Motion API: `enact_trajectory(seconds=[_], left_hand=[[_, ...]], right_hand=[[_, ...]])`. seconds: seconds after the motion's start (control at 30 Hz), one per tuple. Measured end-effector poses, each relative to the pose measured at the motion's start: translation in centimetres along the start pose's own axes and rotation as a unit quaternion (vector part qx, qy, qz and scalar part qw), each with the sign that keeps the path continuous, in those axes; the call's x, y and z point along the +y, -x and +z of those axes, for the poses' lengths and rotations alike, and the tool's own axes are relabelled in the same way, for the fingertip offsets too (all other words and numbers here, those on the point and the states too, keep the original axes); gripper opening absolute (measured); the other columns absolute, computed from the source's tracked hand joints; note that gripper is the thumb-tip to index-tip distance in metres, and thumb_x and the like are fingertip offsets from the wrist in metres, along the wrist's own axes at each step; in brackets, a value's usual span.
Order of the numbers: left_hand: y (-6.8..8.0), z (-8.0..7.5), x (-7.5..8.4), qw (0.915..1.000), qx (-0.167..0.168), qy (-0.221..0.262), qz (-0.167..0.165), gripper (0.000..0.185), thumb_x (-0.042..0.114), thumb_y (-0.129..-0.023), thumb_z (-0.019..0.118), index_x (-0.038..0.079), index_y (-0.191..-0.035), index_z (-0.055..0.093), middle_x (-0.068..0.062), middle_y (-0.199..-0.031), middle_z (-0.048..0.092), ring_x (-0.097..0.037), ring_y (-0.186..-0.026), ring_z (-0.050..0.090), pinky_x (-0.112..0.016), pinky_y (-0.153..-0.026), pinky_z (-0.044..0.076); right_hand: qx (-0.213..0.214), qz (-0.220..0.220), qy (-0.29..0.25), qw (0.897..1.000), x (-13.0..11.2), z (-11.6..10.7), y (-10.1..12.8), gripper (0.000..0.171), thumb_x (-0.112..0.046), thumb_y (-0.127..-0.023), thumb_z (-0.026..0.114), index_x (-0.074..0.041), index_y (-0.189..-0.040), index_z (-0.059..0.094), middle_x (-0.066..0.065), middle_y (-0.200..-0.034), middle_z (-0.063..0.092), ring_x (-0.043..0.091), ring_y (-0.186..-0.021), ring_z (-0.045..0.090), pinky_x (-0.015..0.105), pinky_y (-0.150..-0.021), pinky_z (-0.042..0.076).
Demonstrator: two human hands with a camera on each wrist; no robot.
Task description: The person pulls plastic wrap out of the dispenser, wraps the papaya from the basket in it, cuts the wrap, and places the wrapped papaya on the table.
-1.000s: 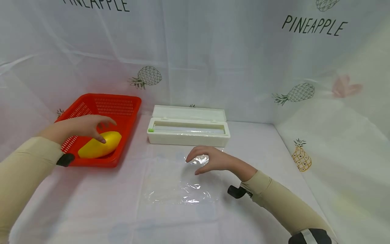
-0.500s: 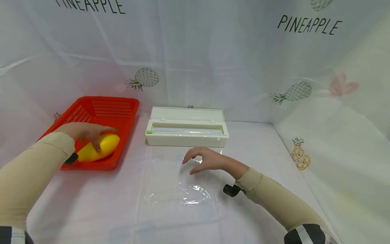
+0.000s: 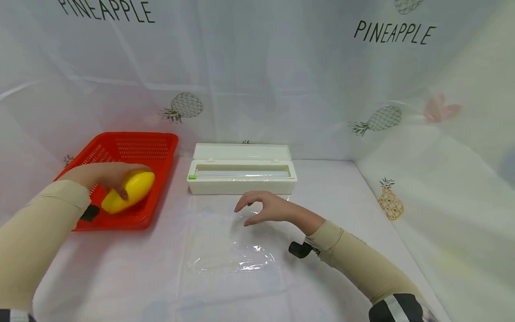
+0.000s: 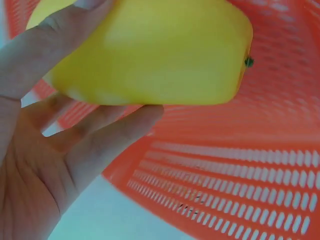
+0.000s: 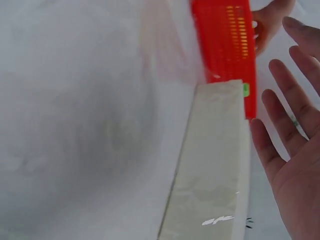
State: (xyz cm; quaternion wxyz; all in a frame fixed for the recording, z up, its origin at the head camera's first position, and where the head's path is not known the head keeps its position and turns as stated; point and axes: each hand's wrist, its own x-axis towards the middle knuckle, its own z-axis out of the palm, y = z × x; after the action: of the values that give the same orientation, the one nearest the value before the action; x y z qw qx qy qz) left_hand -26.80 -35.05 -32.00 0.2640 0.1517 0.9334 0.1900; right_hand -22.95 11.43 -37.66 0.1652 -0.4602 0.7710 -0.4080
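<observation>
In the red basket (image 3: 158, 197) my left hand (image 3: 106, 174) grips a smooth yellow mango-like fruit (image 3: 138, 185). The left wrist view has the thumb on one side of the yellow fruit (image 4: 165, 55) and fingertips against the other; a small dark green stem mark shows at its end. My right hand (image 3: 267, 206) holds nothing, its fingers and thumb loosely curved and apart. It hovers above a sheet of clear plastic wrap (image 3: 217, 241) that lies on the table, in front of a white cling-film dispenser (image 3: 241, 186) with its lid raised. A film roll shows inside the dispenser.
A pale cloth with pineapple prints covers the table (image 3: 132, 286) and the walls (image 3: 257, 67) behind and to the right. The basket stands left of the dispenser, with a gap between them. A green slider (image 3: 192, 177) sits at the dispenser's left end.
My left hand has lowered onto the yellow fruit and taken hold of it, tilting it slightly. The right hand stays over the wrap in much the same pose. The head view has shifted a little.
</observation>
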Motion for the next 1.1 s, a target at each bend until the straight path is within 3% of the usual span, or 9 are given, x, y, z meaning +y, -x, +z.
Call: enact_trajectory(seconds=[0.1, 0.2, 0.33, 0.47, 0.67, 0.83, 1.0, 1.1], left_hand=[[0.5, -1.5, 0.5, 0.9952, 0.083, -0.03, 0.042, 0.095, 0.013, -0.068, 0.088, 0.012, -0.147, 0.036, -0.029, -0.132, 0.041, -0.046, -0.106, 0.046, -0.049, -0.07, 0.056], [1.3, -3.0, 1.7, 0.9888, 0.134, -0.032, 0.056, 0.095, 0.014, -0.069, 0.088, 0.014, -0.148, 0.034, -0.026, -0.136, 0.04, -0.047, -0.109, 0.045, -0.058, -0.077, 0.052], [1.9, -4.2, 4.5, 0.9819, 0.165, -0.022, 0.09, 0.096, 0.012, -0.072, 0.087, 0.014, -0.15, 0.031, -0.023, -0.143, 0.036, -0.046, -0.117, 0.041, -0.066, -0.088, 0.045], [2.0, -4.3, 8.0, 0.9731, 0.18, -0.015, 0.143, 0.097, 0.01, -0.071, 0.087, 0.019, -0.151, 0.033, -0.015, -0.146, 0.038, -0.042, -0.122, 0.041, -0.065, -0.092, 0.042], [1.0, -2.2, 12.9, 0.9675, 0.166, 0.004, 0.191, 0.091, 0.009, -0.072, 0.087, 0.029, -0.146, 0.04, -0.003, -0.141, 0.044, -0.032, -0.121, 0.046, -0.053, -0.089, 0.051], [-0.2, 0.4, 16.0, 0.9629, 0.153, 0.045, 0.217, 0.092, 0.01, -0.073, 0.087, 0.031, -0.148, 0.038, -0.002, -0.144, 0.043, -0.035, -0.12, 0.049, -0.05, -0.085, 0.053], [-0.8, 2.9, 18.3, 0.9487, 0.181, 0.084, 0.245, 0.095, 0.012, -0.071, 0.089, 0.029, -0.149, 0.037, -0.004, -0.146, 0.042, -0.037, -0.116, 0.054, -0.05, -0.084, 0.054], [-1.0, 4.3, 19.2, 0.9421, 0.202, 0.119, 0.24, 0.097, 0.013, -0.069, 0.09, 0.031, -0.148, 0.036, -0.006, -0.142, 0.043, -0.036, -0.114, 0.056, -0.049, -0.082, 0.055]], right_hand=[[0.019, -0.016, -0.013, 1.0, -0.7, -0.2, 0.0, 0.032, -0.015, -0.081, 0.08, -0.021, -0.111, 0.071, -0.011, -0.113, 0.064, 0.024, -0.111, 0.057, 0.035, -0.095, 0.045], [0.039, -0.032, -0.021, 0.998, -1.3, -0.3, -0.4, 0.032, -0.014, -0.081, 0.08, -0.019, -0.112, 0.071, -0.009, -0.113, 0.065, 0.024, -0.111, 0.057, 0.034, -0.096, 0.044], [0.068, -0.043, -0.045, 0.996, -1.6, -0.2, -0.7, 0.034, -0.009, -0.08, 0.08, -0.015, -0.112, 0.07, -0.004, -0.114, 0.065, 0.023, -0.111, 0.057, 0.035, -0.097, 0.044], [0.098, -0.053, -0.087, 0.99, -1.6, 0.1, -1.0, 0.036, -0.002, -0.079, 0.08, -0.006, -0.112, 0.069, 0.004, -0.114, 0.065, 0.024, -0.11, 0.056, 0.041, -0.098, 0.045], [0.127, -0.053, -0.101, 0.985, -2.0, 0.4, -1.3, 0.039, 0.007, -0.076, 0.078, 0.001, -0.113, 0.068, 0.013, -0.115, 0.063, 0.024, -0.109, 0.058, 0.047, -0.098, 0.044], [0.159, -0.063, -0.104, 0.98, -3.6, 0.4, -0.6, 0.038, 0.012, -0.075, 0.076, 0.008, -0.112, 0.065, 0.02, -0.115, 0.062, 0.028, -0.109, 0.058, 0.053, -0.097, 0.044], [0.242, -0.075, -0.09, 0.963, -4.3, 0.8, 0.1, 0.036, 0.012, -0.075, 0.078, 0.008, -0.107, 0.062, 0.022, -0.111, 0.061, 0.032, -0.105, 0.057, 0.049, -0.096, 0.047], [0.279, -0.071, -0.085, 0.954, -4.3, 1.2, 0.3, 0.039, 0.01, -0.074, 0.079, 0.006, -0.108, 0.061, 0.019, -0.113, 0.058, 0.032, -0.105, 0.056, 0.048, -0.096, 0.047]])
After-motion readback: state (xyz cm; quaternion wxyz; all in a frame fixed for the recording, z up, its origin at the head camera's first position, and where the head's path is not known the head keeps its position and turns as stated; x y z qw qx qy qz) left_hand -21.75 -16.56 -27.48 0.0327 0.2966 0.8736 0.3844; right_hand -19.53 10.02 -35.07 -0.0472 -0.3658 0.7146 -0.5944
